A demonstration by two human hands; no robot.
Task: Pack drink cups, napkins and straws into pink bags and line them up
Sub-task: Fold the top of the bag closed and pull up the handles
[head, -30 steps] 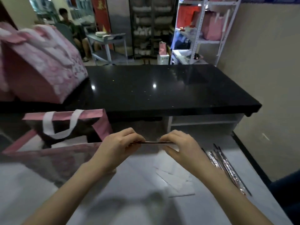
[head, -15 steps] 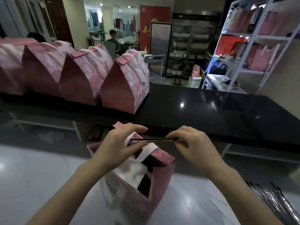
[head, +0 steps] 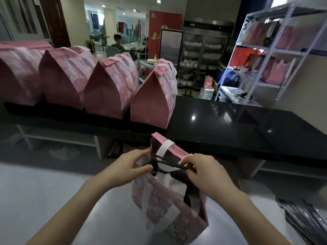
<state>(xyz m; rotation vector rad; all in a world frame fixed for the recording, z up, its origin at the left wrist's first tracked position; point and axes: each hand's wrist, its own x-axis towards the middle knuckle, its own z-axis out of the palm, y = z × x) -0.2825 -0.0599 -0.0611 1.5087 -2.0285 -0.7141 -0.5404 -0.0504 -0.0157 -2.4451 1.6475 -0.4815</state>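
Across the back runs a long, glossy black stone counter (head: pixel 230 121), and on its left part four closed pink paper bags with white handles (head: pixel 109 92) stand in a row, peaked tops up, touching side by side; the stretch to the right of them is bare, which looks the natural place for the next bag. In front, on the pale grey worktop (head: pixel 44 200), an open pink paper bag with white strap handles (head: pixel 169 209) stands upright but leaning a little, its mouth toward the hands. The left hand (head: pixel 131 167) and right hand (head: pixel 203 174) each pinch one end of a thin dark bundle of wrapped straws (head: pixel 169 162), fingertips pressed together on it, holding it level across the mouth. The step seems to be dropping the straws in: tipping one end down would probably help them clear the white handle crossing the opening. More dark wrapped straws (head: pixel 304 220) lie at the right. Whether cups and napkins are already inside is unclear.
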